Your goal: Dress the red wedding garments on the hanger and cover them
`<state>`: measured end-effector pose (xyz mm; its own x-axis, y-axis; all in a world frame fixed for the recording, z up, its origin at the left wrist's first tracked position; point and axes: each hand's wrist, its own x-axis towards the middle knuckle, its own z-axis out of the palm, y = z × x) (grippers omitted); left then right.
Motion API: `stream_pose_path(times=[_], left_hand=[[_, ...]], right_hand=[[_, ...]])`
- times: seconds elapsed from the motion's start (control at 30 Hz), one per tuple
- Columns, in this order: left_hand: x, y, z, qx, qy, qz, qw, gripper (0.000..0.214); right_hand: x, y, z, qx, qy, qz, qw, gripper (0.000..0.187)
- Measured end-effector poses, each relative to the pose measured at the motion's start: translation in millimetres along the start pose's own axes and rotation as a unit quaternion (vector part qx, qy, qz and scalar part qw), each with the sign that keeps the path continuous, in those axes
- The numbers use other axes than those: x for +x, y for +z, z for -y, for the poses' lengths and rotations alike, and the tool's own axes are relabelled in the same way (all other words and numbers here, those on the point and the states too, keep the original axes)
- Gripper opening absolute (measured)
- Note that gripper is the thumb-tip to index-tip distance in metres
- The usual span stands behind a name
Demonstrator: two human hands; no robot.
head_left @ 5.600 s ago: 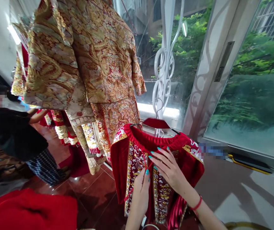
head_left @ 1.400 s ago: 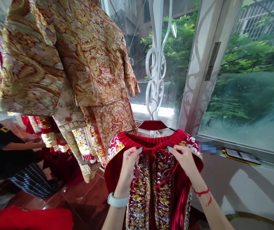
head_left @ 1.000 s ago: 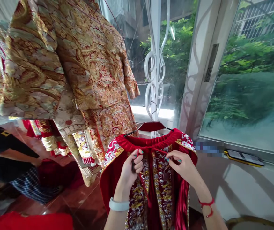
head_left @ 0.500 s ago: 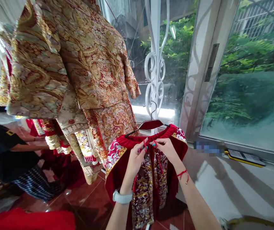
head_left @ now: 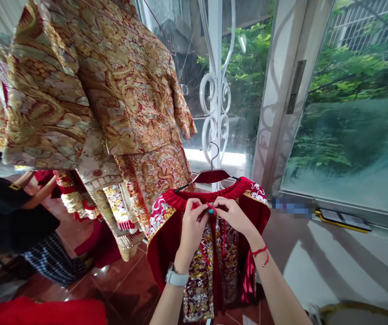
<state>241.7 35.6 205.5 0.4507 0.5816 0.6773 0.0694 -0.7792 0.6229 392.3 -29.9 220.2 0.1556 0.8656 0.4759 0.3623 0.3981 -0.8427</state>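
My left grip [head_left: 192, 224] and right grip [head_left: 235, 217] both pinch the red cord [head_left: 211, 206] at the gathered front of the embroidered red garment [head_left: 166, 243], which hangs on the hanger [head_left: 211, 176] near the window [head_left: 349, 135], so an uneven tug could slide it off the hanger's slim arms

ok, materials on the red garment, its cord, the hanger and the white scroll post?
Red garment: looks like velvet, from its soft, deep sheen; glinting embroidery suggests metallic thread.
Cord: probably soft textile; thin, ends hanging limp.
Hanger: glossy, dark red on top; lacquered wood or plastic, can't tell which.
White scroll post: likely painted metal, judging by its slim, smooth, curled form.
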Motion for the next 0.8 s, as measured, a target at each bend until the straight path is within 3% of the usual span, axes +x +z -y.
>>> stream_pose_path(times=[0.17,0.33,0.47,0.57,0.63,0.7,0.8], left_hand=[[6,-4.6,-4,0.067,0.057,0.033,0.996,0.017],[10,-23.6,-5,0.155,0.075,0.088,0.981,0.019],[6,-44.0,12,0.191,0.11,0.093,0.971,0.022],[0,-51.7,28,0.197,0.132,0.098,0.967,0.026],[-2,-51.4,33,0.174,0.116,0.091,0.974,0.025],[-3,-46.9,32,0.116,0.074,0.065,0.988,0.02],[-2,-34.3,22,-0.059,-0.025,0.006,0.998,0.01]], right_hand=[[-10,8,3,-0.088,-0.039,-0.093,0.991,0.015],[-19,7,5,-0.183,-0.096,-0.203,0.957,0.018],[-26,1,-1,-0.267,-0.12,-0.294,0.91,0.023],[-31,2,-7,-0.298,-0.132,-0.321,0.889,0.026],[-32,4,-10,-0.282,-0.122,-0.323,0.895,0.027],[-32,6,-9,-0.219,-0.096,-0.313,0.919,0.024],[-31,12,-3,-0.018,-0.001,-0.251,0.968,0.019]])
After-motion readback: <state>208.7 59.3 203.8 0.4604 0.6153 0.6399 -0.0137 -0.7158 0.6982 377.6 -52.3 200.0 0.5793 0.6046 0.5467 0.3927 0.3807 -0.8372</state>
